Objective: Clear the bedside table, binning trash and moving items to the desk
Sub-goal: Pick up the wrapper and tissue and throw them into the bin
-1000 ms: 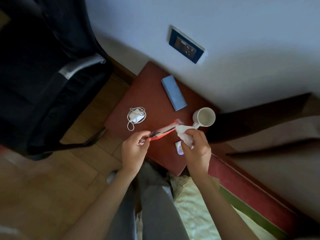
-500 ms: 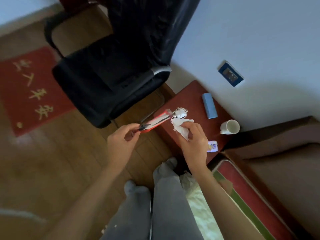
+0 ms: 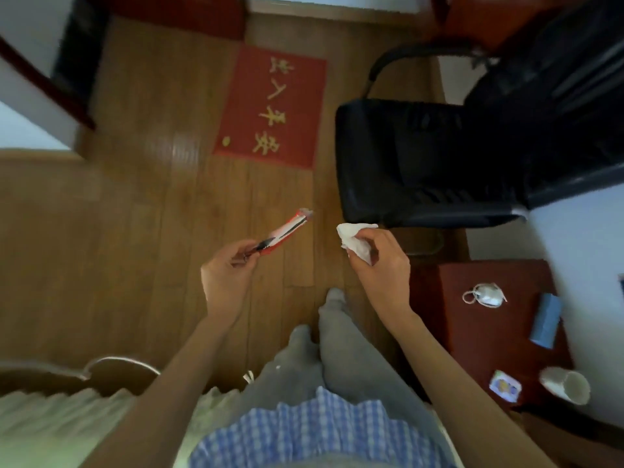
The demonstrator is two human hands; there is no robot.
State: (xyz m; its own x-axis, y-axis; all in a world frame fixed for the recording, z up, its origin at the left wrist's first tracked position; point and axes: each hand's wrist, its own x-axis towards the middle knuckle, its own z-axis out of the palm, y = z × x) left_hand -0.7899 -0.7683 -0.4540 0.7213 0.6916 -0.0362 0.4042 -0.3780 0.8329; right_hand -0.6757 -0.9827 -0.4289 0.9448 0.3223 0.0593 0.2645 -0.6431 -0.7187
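Note:
My left hand [image 3: 228,275] pinches one end of a flat red wrapper [image 3: 287,229], held out over the wooden floor. A crumpled white tissue [image 3: 356,239] sits in my right hand [image 3: 381,261], level with the wrapper and to its right. The dark red bedside table [image 3: 449,319] lies at the right, behind my right hand. On it rest a coiled white charger cable [image 3: 486,293], a blue box [image 3: 545,320], a small colourful packet [image 3: 504,388] and a white mug [image 3: 567,385] near its right edge.
A black office chair [image 3: 439,157] stands beyond the table. A red floor mat with yellow characters [image 3: 273,106] lies farther out on the wooden floor. A round rim, perhaps a bin [image 3: 121,366], shows at lower left beside the pale bedding. My grey-trousered legs fill the bottom centre.
My view has swung left, away from the bedside table toward the open floor. Both hands carried the wrapper and the tissue off the table and now hold them over the floor.

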